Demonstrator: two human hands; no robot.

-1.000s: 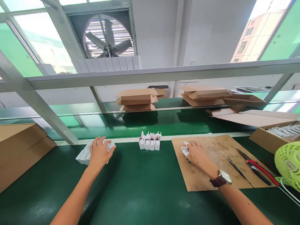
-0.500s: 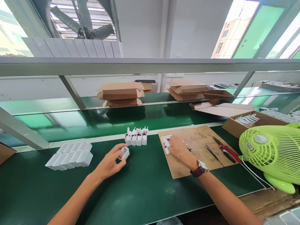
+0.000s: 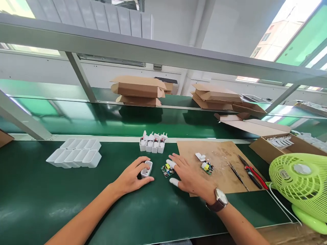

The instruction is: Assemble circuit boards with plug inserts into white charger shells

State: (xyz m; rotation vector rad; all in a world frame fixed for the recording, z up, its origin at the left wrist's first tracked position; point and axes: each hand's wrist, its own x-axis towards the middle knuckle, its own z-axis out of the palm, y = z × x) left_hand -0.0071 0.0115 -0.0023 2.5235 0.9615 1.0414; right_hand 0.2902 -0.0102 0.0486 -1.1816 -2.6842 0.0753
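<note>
My left hand [image 3: 133,177] grips a small white plastic shell [image 3: 146,169], open side up, resting on the green mat. My right hand [image 3: 189,177] lies just to its right with fingers spread, white cots on thumb and forefinger, touching a small circuit board [image 3: 167,169]. A second circuit board [image 3: 207,167] and a white plug piece [image 3: 200,157] lie on the brown board [image 3: 224,177]. A row of assembled white plug units [image 3: 152,143] stands behind my hands. Two rows of empty white shells [image 3: 75,157] sit to the left.
Tweezers [image 3: 236,172] and red-handled cutters [image 3: 251,168] lie on the brown board. A green desk fan [image 3: 302,185] stands at the right edge. An open carton of parts [image 3: 283,143] sits behind it. Flat cardboard boxes [image 3: 139,90] are stacked beyond the conveyor belt [image 3: 102,119].
My left hand took one shell from the left rows and carried it to the middle. My right hand moved left off the brown board onto a circuit board. The camera tilted down.
</note>
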